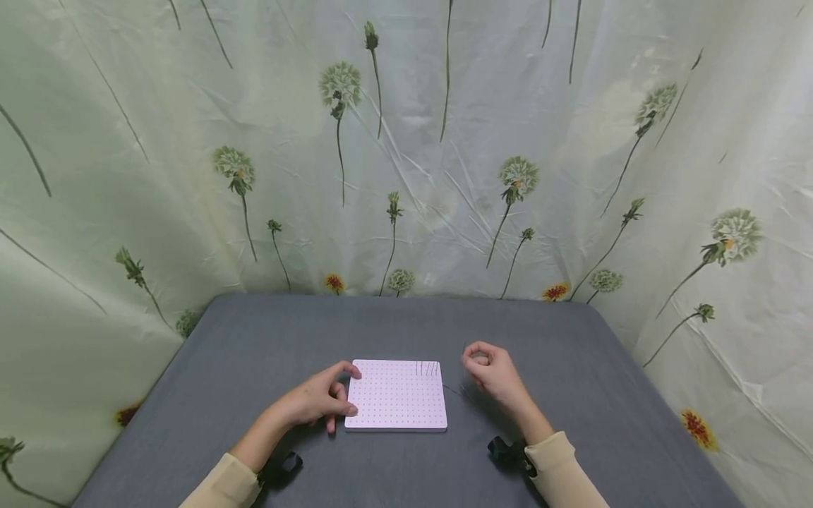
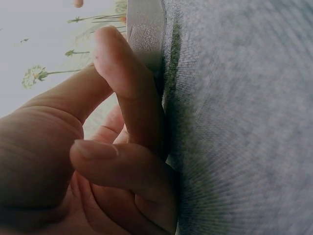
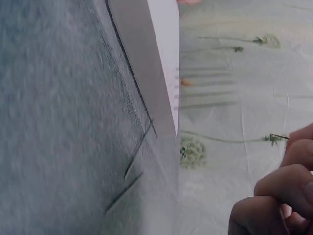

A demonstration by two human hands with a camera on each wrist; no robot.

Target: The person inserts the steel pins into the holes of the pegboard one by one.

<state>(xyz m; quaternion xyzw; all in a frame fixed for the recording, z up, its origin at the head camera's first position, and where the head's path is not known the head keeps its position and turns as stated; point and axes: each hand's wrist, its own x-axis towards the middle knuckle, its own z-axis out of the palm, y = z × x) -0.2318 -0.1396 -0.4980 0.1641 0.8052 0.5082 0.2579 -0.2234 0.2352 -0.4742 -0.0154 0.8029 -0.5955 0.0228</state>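
Observation:
A white board (image 1: 396,398) with a grid of small dots lies flat on the grey table. Several thin dark needles (image 1: 428,368) stand upright in its far right corner. At the board's left edge my left hand (image 1: 312,399) holds it, index finger and thumb on the top near the rim. My right hand (image 1: 498,374) is raised to the right of the board, with the fingertips pinching a thin needle (image 3: 279,136); most of that needle is hidden by the fingers. Two loose needles (image 3: 139,149) lie on the table beside the board's right side.
Grey cloth covers the table (image 1: 286,331). A pale curtain (image 1: 432,176) printed with dandelions hangs behind it and on both sides. Dark straps with small devices (image 1: 504,451) sit at the wrists, below beige sleeves.

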